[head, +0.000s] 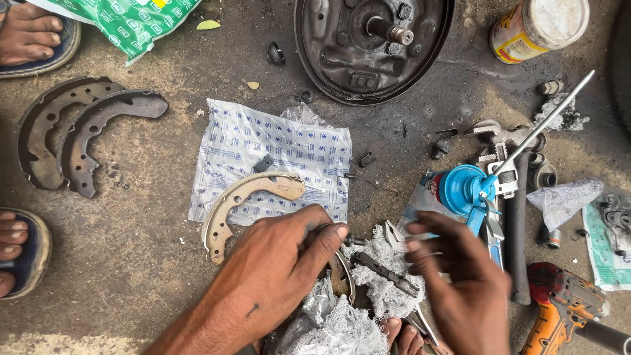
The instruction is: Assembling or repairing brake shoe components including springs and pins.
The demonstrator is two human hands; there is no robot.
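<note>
Left hand [279, 263] low centre, fingers curled together round a small dark part at the fingertips, pressed on the top end of a brake shoe [340, 276] that lies half hidden under it. Right hand [460, 283] just beside, blurred, fingers pinched on pliers [397, 235]; what the plier tips hold too small to tell. Between the hands, a dark lever [384, 273] on grey rag [384, 296], long axis running upper left to lower right, upper end toward the left thumb.

Seemingly mid-assembly: held shoe and lever touching or nearly so, not clearly joined. Second new shoe [246, 207] bare on the plastic bag [276, 158], curve arching up, ends pointing down-left and right, nothing fitted. Two worn shoes [72, 138] set aside at far left. Backing plate [371, 46] at top stripped, no shoes on it, so mounting still left.

Further out on the floor: blue oiler [470, 190] and wrench [493, 141] right of centre, orange drill [565, 309] lower right, can [536, 26] upper right, green bag [125, 23] upper left. Sandalled feet [29, 33] of someone else along the left edge.
</note>
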